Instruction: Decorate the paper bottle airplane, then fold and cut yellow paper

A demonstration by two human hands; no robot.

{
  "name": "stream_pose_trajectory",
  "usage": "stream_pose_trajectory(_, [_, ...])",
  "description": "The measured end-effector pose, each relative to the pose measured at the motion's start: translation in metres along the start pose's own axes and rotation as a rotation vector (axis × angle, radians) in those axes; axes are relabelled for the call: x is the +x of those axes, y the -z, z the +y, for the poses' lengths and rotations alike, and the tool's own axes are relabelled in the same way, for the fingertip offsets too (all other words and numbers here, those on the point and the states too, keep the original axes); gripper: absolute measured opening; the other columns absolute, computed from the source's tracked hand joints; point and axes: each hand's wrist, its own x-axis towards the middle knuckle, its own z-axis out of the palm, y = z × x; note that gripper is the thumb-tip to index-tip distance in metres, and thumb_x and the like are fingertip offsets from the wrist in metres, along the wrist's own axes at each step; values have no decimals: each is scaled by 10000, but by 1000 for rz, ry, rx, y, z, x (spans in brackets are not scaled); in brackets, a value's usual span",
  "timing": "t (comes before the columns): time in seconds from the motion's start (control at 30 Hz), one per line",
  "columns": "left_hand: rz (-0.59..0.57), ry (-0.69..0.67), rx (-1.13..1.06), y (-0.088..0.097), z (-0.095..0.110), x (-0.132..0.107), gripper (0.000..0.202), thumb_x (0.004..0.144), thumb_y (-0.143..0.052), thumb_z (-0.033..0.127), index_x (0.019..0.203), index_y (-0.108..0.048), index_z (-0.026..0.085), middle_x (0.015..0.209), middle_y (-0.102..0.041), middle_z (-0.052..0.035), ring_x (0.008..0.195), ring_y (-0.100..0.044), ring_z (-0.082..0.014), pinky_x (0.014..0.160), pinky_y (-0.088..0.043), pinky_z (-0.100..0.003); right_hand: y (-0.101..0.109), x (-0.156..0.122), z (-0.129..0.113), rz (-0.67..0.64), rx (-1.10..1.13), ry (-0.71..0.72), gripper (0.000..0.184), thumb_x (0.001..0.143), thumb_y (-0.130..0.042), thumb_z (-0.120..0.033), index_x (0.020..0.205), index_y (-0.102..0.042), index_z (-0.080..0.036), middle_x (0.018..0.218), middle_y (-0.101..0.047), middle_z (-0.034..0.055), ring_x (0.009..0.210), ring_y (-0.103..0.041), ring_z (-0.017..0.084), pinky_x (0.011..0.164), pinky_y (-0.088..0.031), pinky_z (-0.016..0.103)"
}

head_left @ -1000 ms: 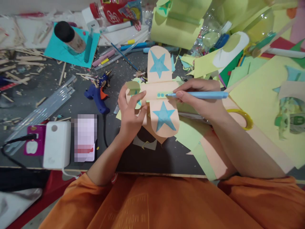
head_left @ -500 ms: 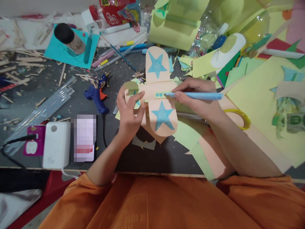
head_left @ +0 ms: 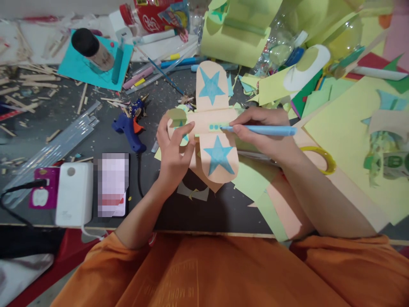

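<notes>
Your paper plane (head_left: 212,119) is just to the right of the blue glue gun (head_left: 129,128), held over the bench (head_left: 223,209). Your left hand (head_left: 174,151) has its grip closed on the tail end, fingers wrapped over it. Your right hand (head_left: 263,138), farther right of the glue gun, has its grip pinched on the blue marker (head_left: 268,130), whose tip touches the green strip (head_left: 215,127) on the body. I judge the plane light, thin and easily creased. Hold it by the folded body rather than the star-marked wings, and press the marker softly.
</notes>
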Motion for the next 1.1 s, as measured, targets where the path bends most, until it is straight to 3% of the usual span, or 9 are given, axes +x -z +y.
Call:
stream_pose_trajectory(0.27, [1,14,-14,-1,-1,-1,485,974,-540,660,1270,-698,310,1567,-443,-119,1504,-440,-341,1273,-343,-540,0,2,0,83,-12,29,244,882,-716,-373,674,-632,-277,648,-654,2,604,-592,199,592,-495,374])
stream_pose_trajectory(0.43, [-11,13,-4,0,0,-1,461,976,-557,628,1274,-696,305,1565,-450,-120,1520,-406,-353,1281,-309,-562,-2,1,-1,106,25,71,189,880,-704,-333,715,-655,-253,652,-669,5,597,-597,183,576,-475,351])
stream_pose_trajectory(0.67, [-4,-11,-6,0,-2,-2,456,983,-545,625,1298,-679,323,1570,-429,-122,1509,-426,-343,1270,-336,-537,1,2,4,83,47,32,246,899,-732,-418,708,-665,-277,711,-706,25,620,-633,214,598,-530,394])
stream_pose_trajectory(0.87, [-26,-2,-26,-1,-3,-2,484,986,-514,655,1312,-657,328,1603,-402,-126,1534,-400,-352,1276,-324,-558,3,2,7,62,38,26,222,902,-734,-382,711,-666,-290,743,-704,25,654,-641,225,634,-532,408])
stream_pose_trajectory(1.1, [-17,-27,24,-1,-4,-2,491,997,-501,647,1309,-660,303,1590,-411,-137,1524,-396,-345,1267,-316,-552,-3,2,5,102,74,149,159,898,-709,-265,741,-689,-245,702,-713,4,626,-647,181,589,-501,336])
